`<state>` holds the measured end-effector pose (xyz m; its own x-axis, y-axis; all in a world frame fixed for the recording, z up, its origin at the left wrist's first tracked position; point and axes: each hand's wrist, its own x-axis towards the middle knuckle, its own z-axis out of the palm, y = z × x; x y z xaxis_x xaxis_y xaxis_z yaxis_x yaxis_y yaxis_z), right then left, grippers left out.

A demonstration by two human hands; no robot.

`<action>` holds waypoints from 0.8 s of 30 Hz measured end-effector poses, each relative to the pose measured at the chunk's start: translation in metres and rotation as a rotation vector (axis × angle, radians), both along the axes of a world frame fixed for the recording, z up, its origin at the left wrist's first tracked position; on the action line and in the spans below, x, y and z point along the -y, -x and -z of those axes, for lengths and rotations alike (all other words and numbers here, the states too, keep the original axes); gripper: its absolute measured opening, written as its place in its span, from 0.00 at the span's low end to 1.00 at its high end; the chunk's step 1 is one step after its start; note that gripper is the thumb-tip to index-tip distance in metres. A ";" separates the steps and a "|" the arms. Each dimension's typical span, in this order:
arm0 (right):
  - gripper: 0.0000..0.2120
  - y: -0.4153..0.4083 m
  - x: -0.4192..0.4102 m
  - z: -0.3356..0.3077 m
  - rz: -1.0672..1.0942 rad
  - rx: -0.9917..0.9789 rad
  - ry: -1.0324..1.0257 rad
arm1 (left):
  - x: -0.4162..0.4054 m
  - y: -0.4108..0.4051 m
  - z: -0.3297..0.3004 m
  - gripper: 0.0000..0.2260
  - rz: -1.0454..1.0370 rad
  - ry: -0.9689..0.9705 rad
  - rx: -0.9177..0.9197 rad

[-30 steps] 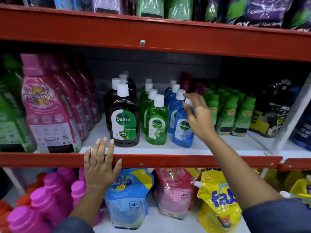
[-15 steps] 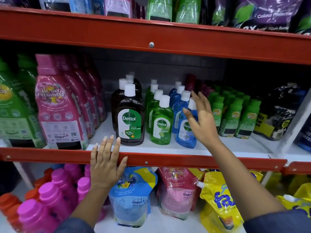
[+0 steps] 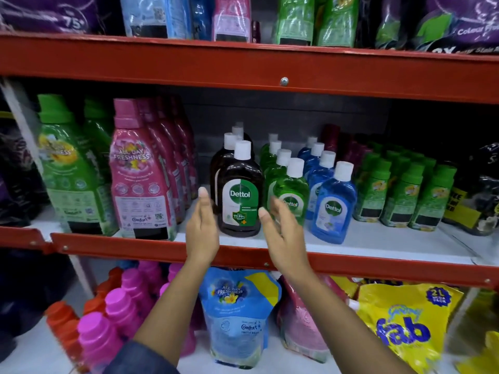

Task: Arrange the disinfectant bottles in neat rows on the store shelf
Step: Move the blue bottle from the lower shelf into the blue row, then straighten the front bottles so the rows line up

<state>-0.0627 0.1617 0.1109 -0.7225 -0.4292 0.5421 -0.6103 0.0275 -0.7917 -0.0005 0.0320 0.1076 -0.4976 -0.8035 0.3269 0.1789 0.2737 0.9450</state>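
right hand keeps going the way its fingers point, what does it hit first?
Probably the front green bottle: the right hand is open, fingers aimed up and into the shelf, already overlapping its lower left side. Depth is unclear; it could instead brush the brown bottle beside it.

Right hand (image 3: 283,225) motion-blurred, covers lower left of front green Dettol bottle (image 3: 293,195) label. Left hand (image 3: 202,225) fingertips smeared too. Rear brown bottles (image 3: 237,130) mostly hidden behind front brown bottle (image 3: 240,195), only caps show. Fab pouch (image 3: 405,327) at 5 o'clock blurred, cut by bottom edge. Top-shelf packs (image 3: 297,17) at 12 cropped
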 end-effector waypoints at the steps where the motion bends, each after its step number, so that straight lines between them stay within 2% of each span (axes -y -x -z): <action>1: 0.23 -0.001 0.007 0.001 -0.025 0.075 -0.046 | 0.003 -0.001 -0.003 0.41 0.054 -0.066 -0.006; 3: 0.21 -0.002 0.018 0.002 -0.012 0.133 -0.112 | 0.006 -0.003 -0.007 0.43 0.137 -0.126 -0.018; 7: 0.19 -0.002 0.021 -0.001 -0.012 0.193 -0.120 | 0.012 -0.006 -0.007 0.45 0.228 -0.145 -0.034; 10: 0.23 -0.002 0.022 -0.003 -0.143 0.289 -0.156 | 0.019 -0.009 -0.004 0.52 0.179 -0.163 -0.059; 14: 0.27 0.004 0.029 0.004 -0.225 0.293 -0.206 | 0.028 -0.009 0.000 0.60 0.102 -0.192 -0.072; 21: 0.29 0.008 0.031 0.006 -0.255 0.299 -0.195 | 0.027 -0.011 0.001 0.55 0.130 -0.167 -0.076; 24: 0.25 0.002 0.025 0.007 -0.086 0.205 -0.062 | 0.018 -0.012 0.005 0.40 0.056 -0.118 -0.104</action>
<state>-0.0647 0.1364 0.1038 -0.7741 -0.5220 0.3582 -0.4388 0.0346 -0.8979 0.0113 0.0145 0.1030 -0.5112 -0.8113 0.2836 0.2889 0.1485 0.9458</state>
